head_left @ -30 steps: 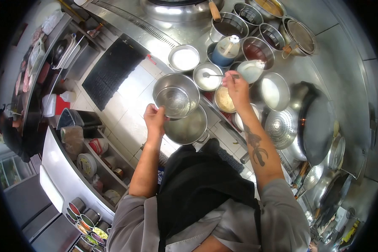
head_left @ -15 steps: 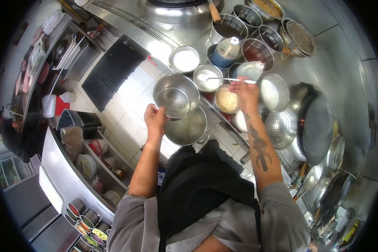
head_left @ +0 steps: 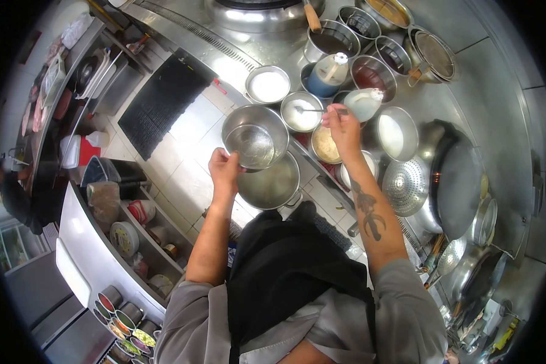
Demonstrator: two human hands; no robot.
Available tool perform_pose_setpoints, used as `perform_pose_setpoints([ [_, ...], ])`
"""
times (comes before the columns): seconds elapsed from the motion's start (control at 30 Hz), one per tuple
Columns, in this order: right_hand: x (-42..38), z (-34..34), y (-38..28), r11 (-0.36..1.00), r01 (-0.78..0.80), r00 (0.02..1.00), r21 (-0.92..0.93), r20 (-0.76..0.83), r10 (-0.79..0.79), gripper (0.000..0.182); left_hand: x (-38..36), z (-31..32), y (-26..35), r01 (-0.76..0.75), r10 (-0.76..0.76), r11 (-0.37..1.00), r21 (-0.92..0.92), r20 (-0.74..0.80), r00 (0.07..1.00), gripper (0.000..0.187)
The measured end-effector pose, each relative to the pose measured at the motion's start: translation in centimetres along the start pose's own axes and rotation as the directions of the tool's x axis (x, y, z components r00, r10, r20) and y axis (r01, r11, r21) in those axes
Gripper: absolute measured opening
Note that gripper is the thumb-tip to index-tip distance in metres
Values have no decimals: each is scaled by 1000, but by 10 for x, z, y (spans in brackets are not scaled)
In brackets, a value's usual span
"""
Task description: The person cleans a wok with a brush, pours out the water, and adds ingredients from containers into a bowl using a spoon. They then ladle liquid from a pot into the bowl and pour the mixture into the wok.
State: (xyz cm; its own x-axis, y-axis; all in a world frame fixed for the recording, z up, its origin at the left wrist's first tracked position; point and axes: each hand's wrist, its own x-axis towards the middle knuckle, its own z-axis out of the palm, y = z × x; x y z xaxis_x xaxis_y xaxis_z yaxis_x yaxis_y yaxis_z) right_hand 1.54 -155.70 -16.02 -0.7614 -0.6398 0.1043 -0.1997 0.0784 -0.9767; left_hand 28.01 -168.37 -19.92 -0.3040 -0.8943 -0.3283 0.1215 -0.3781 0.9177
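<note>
My left hand [head_left: 224, 169] grips the rim of a steel bowl [head_left: 227, 124], thumb over the edge; a little clear liquid seems to lie in its bottom. Below that bowl is a larger steel pot [head_left: 272, 185] with a side handle. My right hand [head_left: 342, 128] is closed on the handle of a metal spoon [head_left: 310, 110], whose tip is in a round container of white powder [head_left: 301, 120]. Just below the right hand stands a container of pale yellow powder [head_left: 325, 145]. Another container of white stuff [head_left: 268, 85] sits at the upper left of the spoon.
Bottles [head_left: 328, 74], containers of dark and red liquid [head_left: 370, 77] and strainers [head_left: 435, 56] crowd the steel counter. At the right are a perforated ladle [head_left: 406, 185] and a large wok [head_left: 464, 182]. A black mat [head_left: 167, 103] lies on the tiled floor at the left.
My right hand has moved slightly left, and the spoon's tip, earlier heaped with white powder, is now down in the white powder without the heap. The left hand and bowl have barely moved.
</note>
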Motion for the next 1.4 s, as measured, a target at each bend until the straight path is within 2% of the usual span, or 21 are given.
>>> perform_pose_setpoints([
  [0.13, -4, -2, 10, 990, -75, 997, 123, -25, 79, 23, 0, 0, 0, 7, -7, 1000, 1, -1, 1000, 22],
  [0.23, -2, -10, 14, 945, -211, 972, 250, -47, 230, 23, 1, 0, -1, 8, -8, 1000, 8, -6, 1000, 22],
  [0.33, -7, -19, 1, 909, -236, 953, 343, -101, 285, 23, 0, 0, 1, 6, -6, 1000, 12, 1, 1000, 22],
  [0.43, -9, -26, -22, 876, -261, 951, 406, -49, 306, 24, 1, -1, 1, 15, -15, 1000, 14, 4, 1000, 22],
  [0.53, -1, -21, -11, 992, -89, 990, 94, -97, 98, 24, 2, -1, -2, 13, -13, 1000, 9, 9, 1000, 22],
  [0.63, 4, -11, 3, 997, 69, 996, -39, -58, -71, 23, 3, -2, -3, 9, -9, 1000, 12, 2, 1000, 22],
  [0.73, 3, -2, 9, 997, 75, 997, -21, 2, -75, 22, 3, -2, -2, 12, -12, 1000, 12, 1, 1000, 22],
  [1.07, -3, -13, 21, 941, -195, 972, 277, -73, 223, 25, 5, -4, -3, 22, -22, 999, 28, 11, 1000, 23],
  [1.13, -5, -19, 9, 916, -222, 956, 335, -112, 273, 26, 6, -4, -3, 19, -20, 999, 25, 15, 1000, 23],
  [1.23, -8, -27, -14, 890, -213, 964, 404, -64, 259, 26, 6, -3, -2, 12, -12, 1000, 12, 18, 1000, 23],
  [1.33, 0, -20, -11, 989, -80, 991, 124, -100, 93, 25, 5, -2, 0, 17, -18, 1000, 12, 16, 1000, 23],
  [1.4, 8, -12, 2, 998, -58, 996, 32, -70, 60, 26, 5, -1, 1, 18, -19, 999, 33, 9, 1000, 23],
])
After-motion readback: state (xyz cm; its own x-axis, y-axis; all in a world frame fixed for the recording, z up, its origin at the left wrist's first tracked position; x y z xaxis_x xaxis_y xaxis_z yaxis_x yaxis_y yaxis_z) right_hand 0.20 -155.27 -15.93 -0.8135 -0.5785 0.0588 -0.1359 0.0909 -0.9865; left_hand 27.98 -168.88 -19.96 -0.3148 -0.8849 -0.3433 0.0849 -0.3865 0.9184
